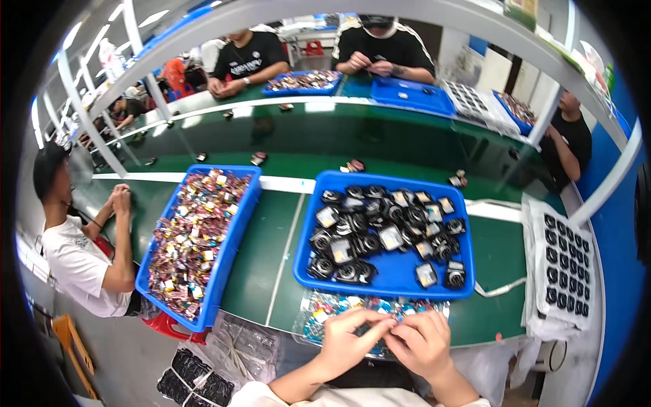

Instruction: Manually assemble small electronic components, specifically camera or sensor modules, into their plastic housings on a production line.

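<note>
My left hand (351,341) and my right hand (422,344) meet at the near edge of the green table, their fingertips pinched together. Whatever lies between the fingers is too small and covered to make out. Beneath and behind them is a clear plastic bag (323,311) of small blue, white and red parts. Just beyond stands a blue tray (401,285), filled with black round-faced modules (391,237), some with a pale square patch on top.
Left of me, a long blue tray (226,271) brims with small wired parts (196,237). White trays of black parts (566,264) are stacked at the right. A green conveyor belt (298,139) carries scattered pieces. Co-workers sit at the left (88,258) and across the belt.
</note>
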### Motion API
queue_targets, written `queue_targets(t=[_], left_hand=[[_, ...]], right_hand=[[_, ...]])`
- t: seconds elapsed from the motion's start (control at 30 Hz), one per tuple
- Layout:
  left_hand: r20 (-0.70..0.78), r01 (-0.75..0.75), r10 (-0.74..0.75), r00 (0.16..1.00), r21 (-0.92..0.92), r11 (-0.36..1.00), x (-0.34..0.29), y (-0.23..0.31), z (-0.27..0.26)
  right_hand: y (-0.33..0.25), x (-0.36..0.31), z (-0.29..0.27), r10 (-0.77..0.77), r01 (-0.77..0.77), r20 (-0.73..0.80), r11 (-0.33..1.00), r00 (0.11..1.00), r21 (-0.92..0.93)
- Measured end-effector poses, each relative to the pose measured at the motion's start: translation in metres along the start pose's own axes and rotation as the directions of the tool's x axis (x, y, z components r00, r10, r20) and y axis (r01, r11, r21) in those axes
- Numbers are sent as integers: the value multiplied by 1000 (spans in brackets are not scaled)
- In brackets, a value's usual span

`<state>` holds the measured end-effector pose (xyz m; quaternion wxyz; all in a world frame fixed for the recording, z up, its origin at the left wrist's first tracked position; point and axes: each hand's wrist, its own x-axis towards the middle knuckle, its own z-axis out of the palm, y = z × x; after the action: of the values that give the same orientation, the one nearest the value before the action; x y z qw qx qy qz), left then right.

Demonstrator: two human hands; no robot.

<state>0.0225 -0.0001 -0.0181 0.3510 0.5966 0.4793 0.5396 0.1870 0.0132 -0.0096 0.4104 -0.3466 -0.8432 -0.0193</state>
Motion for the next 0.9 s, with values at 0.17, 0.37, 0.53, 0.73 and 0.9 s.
queue_targets(t=[0.17, 0.37, 0.53, 0.73, 0.9], left_hand=[[91, 75, -78, 993, 35, 997, 5, 10, -5], [180, -29, 24, 983, 26, 999, 14, 2, -14], [76, -245, 233, 969, 305, 920, 22, 6, -20], [330, -332, 266, 906, 160, 930, 23, 4, -23], [361, -394, 328, 873, 124, 911, 23, 5, -28]], right_hand=[[9, 6, -6, -26, 34, -44, 984, 999, 177], [16, 15, -6, 91, -85, -4, 945, 996, 316], [23, 15, -9, 150, -132, -31, 937, 988, 322], [19, 10, -9, 373, -366, 109, 740, 921, 564], [21, 9, -9, 391, -410, 173, 676, 904, 613]])
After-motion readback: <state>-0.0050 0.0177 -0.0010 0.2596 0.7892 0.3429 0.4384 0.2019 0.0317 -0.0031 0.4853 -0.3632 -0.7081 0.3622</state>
